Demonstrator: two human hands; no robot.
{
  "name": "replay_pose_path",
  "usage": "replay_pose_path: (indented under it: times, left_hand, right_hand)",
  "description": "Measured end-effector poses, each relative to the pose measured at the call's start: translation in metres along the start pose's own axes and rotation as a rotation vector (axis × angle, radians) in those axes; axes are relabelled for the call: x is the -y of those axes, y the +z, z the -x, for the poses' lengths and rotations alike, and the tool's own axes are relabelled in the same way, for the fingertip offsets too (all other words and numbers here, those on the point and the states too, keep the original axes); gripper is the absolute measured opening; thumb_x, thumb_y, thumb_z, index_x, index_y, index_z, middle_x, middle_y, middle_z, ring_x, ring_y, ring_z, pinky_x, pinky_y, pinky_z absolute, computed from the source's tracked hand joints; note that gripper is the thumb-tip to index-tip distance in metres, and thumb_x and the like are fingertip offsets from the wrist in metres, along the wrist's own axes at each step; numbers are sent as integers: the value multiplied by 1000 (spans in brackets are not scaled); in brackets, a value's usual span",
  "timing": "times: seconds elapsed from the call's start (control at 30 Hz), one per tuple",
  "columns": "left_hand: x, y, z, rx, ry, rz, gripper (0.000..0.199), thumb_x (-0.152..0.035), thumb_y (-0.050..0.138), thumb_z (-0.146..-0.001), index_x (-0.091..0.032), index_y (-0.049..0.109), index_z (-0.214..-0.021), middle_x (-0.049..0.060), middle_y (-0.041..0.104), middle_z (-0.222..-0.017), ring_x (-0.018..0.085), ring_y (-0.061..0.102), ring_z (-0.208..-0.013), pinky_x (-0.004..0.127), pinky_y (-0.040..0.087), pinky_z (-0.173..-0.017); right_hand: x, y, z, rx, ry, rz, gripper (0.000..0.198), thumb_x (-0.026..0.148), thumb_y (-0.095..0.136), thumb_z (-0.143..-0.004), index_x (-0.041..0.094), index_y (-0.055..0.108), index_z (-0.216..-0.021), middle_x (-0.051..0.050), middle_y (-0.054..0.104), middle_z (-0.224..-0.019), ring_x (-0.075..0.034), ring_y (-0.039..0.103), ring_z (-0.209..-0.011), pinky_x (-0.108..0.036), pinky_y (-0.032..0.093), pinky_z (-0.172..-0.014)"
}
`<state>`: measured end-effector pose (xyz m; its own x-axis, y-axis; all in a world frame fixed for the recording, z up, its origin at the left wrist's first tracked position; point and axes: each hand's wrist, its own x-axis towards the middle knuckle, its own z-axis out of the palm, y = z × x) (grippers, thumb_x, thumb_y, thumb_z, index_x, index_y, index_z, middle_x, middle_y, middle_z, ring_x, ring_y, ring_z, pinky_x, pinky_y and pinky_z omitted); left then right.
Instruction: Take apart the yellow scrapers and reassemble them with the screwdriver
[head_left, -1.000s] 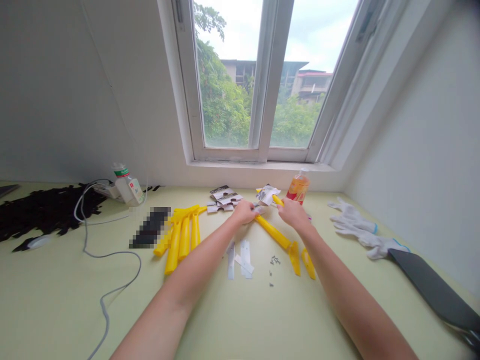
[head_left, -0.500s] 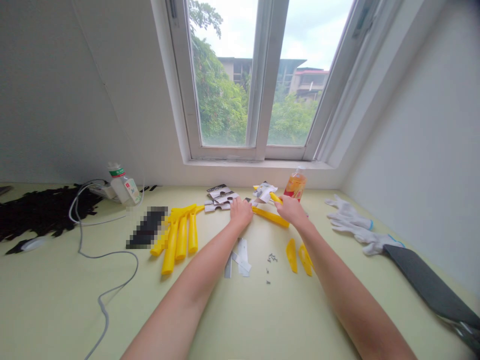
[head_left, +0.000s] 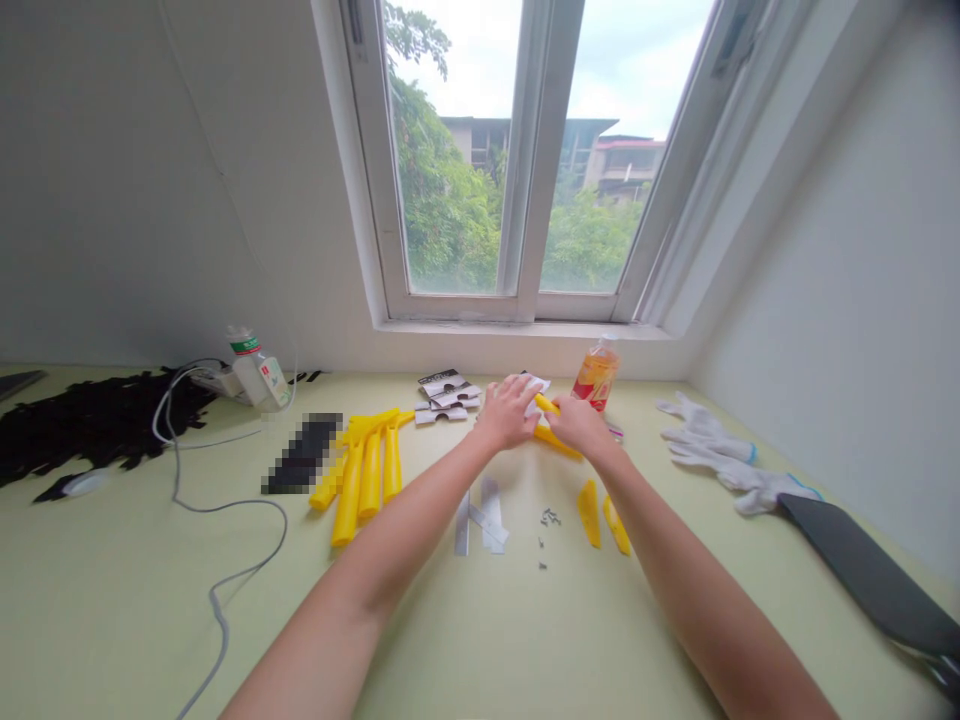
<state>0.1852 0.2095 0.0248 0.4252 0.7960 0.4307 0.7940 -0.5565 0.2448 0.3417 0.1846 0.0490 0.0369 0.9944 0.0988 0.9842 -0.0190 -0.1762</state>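
Observation:
My right hand [head_left: 583, 423] is closed around a yellow handle [head_left: 546, 404] that points up and left, above the back of the table. Beside it, my left hand [head_left: 511, 412] has its fingers stretched out over a white, paper-like piece [head_left: 537, 384] at the handle's far end. How that piece joins the handle is hidden by the fingers. Below both hands lies a yellow bar [head_left: 559, 442]. Nearer me are flat metal strips [head_left: 489, 515], several small screws [head_left: 550, 517] and two curved yellow plastic pieces [head_left: 589, 513].
Yellow T-shaped handles [head_left: 369, 470] lie to the left, near printed cards [head_left: 448, 392]. An orange-filled bottle [head_left: 597, 374] stands behind my right hand. White gloves [head_left: 709, 455] and a dark flat object [head_left: 862, 570] are at right. A grey cable [head_left: 225, 600] and black strips [head_left: 97, 420] occupy the left.
My left hand has lifted off the table by the cards and moved right, to the white piece at the yellow handle. My right hand still grips the handle. The view has shifted slightly.

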Motion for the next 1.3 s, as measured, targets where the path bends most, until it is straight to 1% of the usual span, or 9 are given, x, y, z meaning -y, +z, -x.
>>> replay_pose_path:
  times: [0.07,0.2,0.3,0.43,0.6,0.77,0.87,1.1,1.3]
  left_hand:
    - [0,3,-1,48,74,4,53,-28,56,-88,-35,46,-140,0,41,-151,25,29,-142,50,19,-117]
    - [10,8,-3,77,70,2,54,-16,49,-89,-31,44,-141,4,42,-151,24,31,-142,55,18,-116]
    - [17,9,-4,90,39,0,51,-19,48,-91,-31,45,-140,5,45,-149,25,35,-139,58,19,-115]
    - [18,10,-3,99,14,-4,45,-23,46,-93,-31,47,-137,6,52,-143,24,42,-133,60,20,-115]
    - [20,14,1,95,-6,-1,44,-25,48,-92,-32,49,-136,5,53,-141,25,46,-130,61,19,-114]
    - [28,19,4,116,-58,18,41,-31,47,-94,-32,51,-135,6,51,-143,25,45,-131,56,32,-110]
    - [31,22,5,127,-71,30,42,-36,45,-96,-32,51,-137,7,50,-145,25,43,-134,53,37,-107]
    - [35,24,11,118,-37,40,40,-38,47,-95,-29,55,-133,7,50,-144,22,43,-133,47,33,-112]
    - [37,24,19,77,-36,11,38,-40,45,-95,-29,57,-129,7,54,-140,25,45,-130,53,30,-110]
  right_hand:
    - [0,-2,1,0,-32,-1,30,42,53,-96,16,64,-105,-7,68,-104,-18,64,-95,-40,52,-87]
    - [-6,-7,-1,10,-81,-17,30,40,54,-94,16,67,-108,-10,70,-105,-21,65,-98,-37,50,-86]
    - [-17,-9,-6,16,-96,-38,31,34,56,-91,19,68,-114,-12,71,-112,-25,66,-102,-31,47,-84]
    - [-31,-7,-11,28,-142,-67,31,31,55,-90,22,70,-116,-9,71,-116,-25,65,-107,-28,46,-88]
    - [-39,5,-15,28,-185,-97,36,32,52,-93,20,66,-124,-10,68,-122,-25,62,-113,-31,45,-94]
    - [-39,19,-17,29,-202,-141,35,38,52,-96,19,61,-124,-10,65,-125,-22,61,-112,-43,47,-97]
    - [-39,22,-18,33,-217,-158,33,40,54,-95,20,61,-121,-9,63,-123,-21,62,-108,-45,49,-96]
    - [-37,19,-14,79,-260,-172,31,37,56,-95,20,61,-120,-8,62,-122,-21,62,-105,-44,51,-92]
    - [-23,17,-6,49,-247,-184,30,38,54,-96,21,61,-119,-8,64,-120,-19,63,-102,-42,51,-93]
